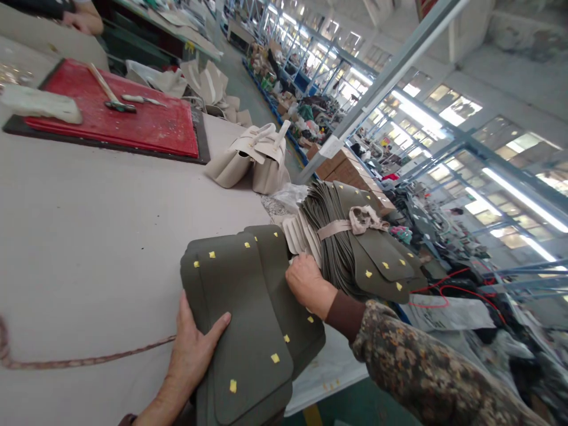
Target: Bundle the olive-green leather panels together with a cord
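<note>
A stack of olive-green leather panels [242, 307] with small yellow stickers lies at the near edge of the pale table [89, 236]. My left hand [193, 349] grips the stack's left edge, thumb on top. My right hand [306, 284] rests closed on the far right edge of the panels, its fingers curled under and hidden. Just beyond it stands a bundle of more olive panels [355, 248] tied with a beige strap [350, 225], with cream pieces [302, 234] tucked against it.
A red cutting mat [119, 118] with a hammer [109, 94] lies at the back left. Beige handbags [255, 160] sit at the table's far edge. A braided cord [80, 359] crosses the near table. Another person's arm [84, 21] shows top left. Shelving and cluttered goods fill the right.
</note>
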A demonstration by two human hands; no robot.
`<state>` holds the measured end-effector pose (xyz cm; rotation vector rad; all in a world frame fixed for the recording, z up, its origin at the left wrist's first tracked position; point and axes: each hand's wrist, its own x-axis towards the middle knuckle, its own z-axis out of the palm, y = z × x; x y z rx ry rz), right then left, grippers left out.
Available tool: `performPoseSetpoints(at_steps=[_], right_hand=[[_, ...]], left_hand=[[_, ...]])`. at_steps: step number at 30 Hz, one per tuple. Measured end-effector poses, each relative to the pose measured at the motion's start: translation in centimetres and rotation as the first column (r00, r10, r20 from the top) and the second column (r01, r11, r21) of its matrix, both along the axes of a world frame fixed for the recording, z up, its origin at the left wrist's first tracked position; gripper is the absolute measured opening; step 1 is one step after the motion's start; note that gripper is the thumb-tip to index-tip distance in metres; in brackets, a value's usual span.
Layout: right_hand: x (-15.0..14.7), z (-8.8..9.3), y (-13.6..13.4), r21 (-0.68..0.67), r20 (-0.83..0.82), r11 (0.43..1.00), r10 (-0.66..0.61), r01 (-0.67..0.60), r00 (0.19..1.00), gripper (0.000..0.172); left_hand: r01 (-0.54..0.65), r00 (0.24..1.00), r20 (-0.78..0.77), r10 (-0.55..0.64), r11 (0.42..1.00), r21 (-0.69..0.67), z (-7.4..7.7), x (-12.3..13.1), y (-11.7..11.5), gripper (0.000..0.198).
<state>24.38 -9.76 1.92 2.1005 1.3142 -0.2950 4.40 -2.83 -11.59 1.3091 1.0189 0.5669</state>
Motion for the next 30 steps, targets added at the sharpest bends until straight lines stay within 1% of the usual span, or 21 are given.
performPoseSetpoints(at_steps=[3,5,9,11,13,15,19,21,22,24,26,27,28,30], right_hand=[[0.6,0.4,0.0,0.005,-0.056,0.999,-0.04,0.04,0.998,0.019],[0.7,0.7,-0.3,0.023,-0.089,0.996,-0.079,0.081,0.993,0.019],[0.7,1.8,-0.2,0.108,-0.16,0.981,-0.141,0.159,0.977,0.025],[0.7,2.6,0.5,0.186,-0.246,0.957,-0.174,0.223,0.953,0.028],[0.9,3.2,1.5,0.262,-0.344,0.917,-0.201,0.3,0.917,0.029],[1.4,3.5,2.3,0.317,-0.381,0.879,-0.225,0.356,0.897,0.029],[3.4,3.0,2.9,0.365,-0.278,0.852,-0.287,0.377,0.917,0.034],[4.7,3.2,3.0,0.389,-0.226,0.842,-0.308,0.375,0.924,0.034],[5.3,3.6,3.1,0.412,-0.196,0.832,-0.318,0.372,0.928,0.036],[6.0,4.9,3.4,0.49,-0.128,0.795,-0.34,0.357,0.932,0.041],[5.6,6.5,3.5,0.545,-0.078,0.774,-0.335,0.322,0.939,0.043],[5.0,7.3,3.2,0.534,-0.058,0.792,-0.317,0.298,0.947,0.041],[4.2,7.9,2.8,0.486,-0.039,0.831,-0.289,0.271,0.956,0.038],[2.3,8.7,1.4,0.297,0.017,0.928,-0.242,0.226,0.97,0.029]], left_hand=[[0.017,1.0,-0.001,-0.017,0.999,-0.03,0.1,-0.1,0.1,0.099],[0.017,1.0,0.01,-0.016,1.0,-0.025,0.1,0.0,0.1,0.099],[0.028,0.999,0.02,-0.028,1.0,-0.012,0.1,0.1,0.1,0.097],[0.032,0.999,0.028,-0.032,0.999,-0.005,0.2,0.1,0.1,0.095],[0.028,0.999,0.029,-0.028,1.0,0.003,0.4,0.1,0.1,0.094],[0.021,0.999,0.027,-0.021,1.0,0.005,0.5,0.1,0.1,0.094],[0.023,1.0,0.002,-0.023,1.0,0.003,0.4,0.1,0.2,0.096],[0.015,1.0,-0.005,-0.015,1.0,-0.003,0.2,0.1,0.2,0.098],[0.011,1.0,-0.006,-0.011,1.0,-0.009,0.1,0.1,0.1,0.098],[0.007,1.0,0.001,-0.007,1.0,-0.022,-0.1,0.1,0.0,0.097],[0.005,1.0,0.01,-0.004,1.0,-0.029,-0.2,0.1,0.0,0.096],[0.003,1.0,0.011,-0.003,1.0,-0.028,-0.3,0.1,0.0,0.096],[0.002,1.0,0.011,-0.002,1.0,-0.024,-0.3,0.1,0.0,0.096],[0.0,1.0,0.007,0.0,1.0,-0.008,-0.3,0.2,0.0,0.095]])
